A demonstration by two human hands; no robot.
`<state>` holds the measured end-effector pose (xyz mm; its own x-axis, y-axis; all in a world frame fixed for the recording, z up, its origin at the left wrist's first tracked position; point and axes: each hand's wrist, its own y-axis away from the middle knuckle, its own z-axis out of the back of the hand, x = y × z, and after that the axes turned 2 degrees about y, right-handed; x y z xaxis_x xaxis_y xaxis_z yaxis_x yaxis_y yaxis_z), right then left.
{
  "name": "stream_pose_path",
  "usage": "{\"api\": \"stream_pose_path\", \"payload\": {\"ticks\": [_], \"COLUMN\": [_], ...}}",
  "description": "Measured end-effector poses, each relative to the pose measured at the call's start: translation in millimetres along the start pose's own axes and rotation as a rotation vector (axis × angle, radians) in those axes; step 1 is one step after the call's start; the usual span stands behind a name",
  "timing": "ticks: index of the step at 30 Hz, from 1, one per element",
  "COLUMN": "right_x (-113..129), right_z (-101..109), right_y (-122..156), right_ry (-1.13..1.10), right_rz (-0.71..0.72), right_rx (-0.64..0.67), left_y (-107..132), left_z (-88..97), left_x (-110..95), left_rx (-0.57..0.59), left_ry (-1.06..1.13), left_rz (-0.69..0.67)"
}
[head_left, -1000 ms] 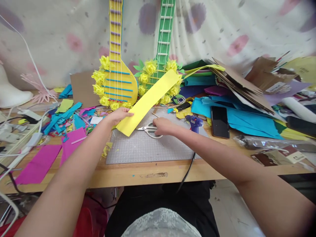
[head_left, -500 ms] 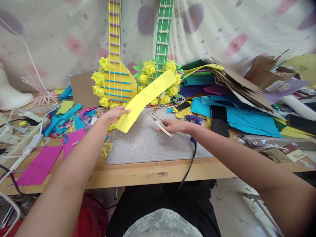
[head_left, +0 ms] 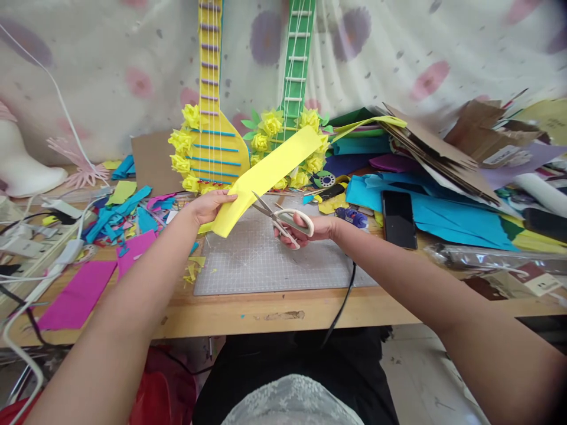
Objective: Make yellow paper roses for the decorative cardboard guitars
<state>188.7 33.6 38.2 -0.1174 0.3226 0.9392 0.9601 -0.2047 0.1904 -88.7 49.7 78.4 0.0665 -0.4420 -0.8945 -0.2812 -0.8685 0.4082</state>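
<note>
My left hand [head_left: 213,208] pinches a long yellow strip [head_left: 279,162], paper or thin felt, near its lower end. The strip slants up to the right, over the front of the flower-trimmed instruments. My right hand [head_left: 305,229] holds scissors [head_left: 283,223] by their pale handles. Their blades are parted and point up-left, with the tips beside the lower edge of the strip. Whether the blades touch it I cannot tell. Both hands are above a grey gridded cutting mat [head_left: 248,274].
A yellow toy instrument [head_left: 224,144] and a green one [head_left: 297,65] stand at the back. Coloured scraps [head_left: 117,215] litter the left. A glue gun [head_left: 351,217], a phone [head_left: 398,219], blue sheets [head_left: 460,218] and cardboard [head_left: 447,156] lie right.
The scissors have been lifted off the mat, turned, and brought toward the strip with their blades parted. My left hand still holds the strip in about the same place.
</note>
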Motion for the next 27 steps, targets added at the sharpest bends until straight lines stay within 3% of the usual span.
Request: {"api": "stream_pose_path", "payload": {"ticks": [6, 15, 27], "right_x": [-4, 9, 10], "right_z": [5, -4, -12], "right_y": [4, 12, 3], "right_ry": [0.048, 0.203, 0.261], "right_rz": [0.023, -0.138, -0.191], "right_rx": [0.032, -0.124, -0.273], "left_y": [3, 6, 5], "left_z": [-0.8, -8.0, -8.6], "left_x": [4, 3, 6], "left_rx": [0.001, 0.011, 0.023], "left_ry": [-0.124, -0.274, -0.326], "left_rz": [0.074, 0.089, 0.063]}}
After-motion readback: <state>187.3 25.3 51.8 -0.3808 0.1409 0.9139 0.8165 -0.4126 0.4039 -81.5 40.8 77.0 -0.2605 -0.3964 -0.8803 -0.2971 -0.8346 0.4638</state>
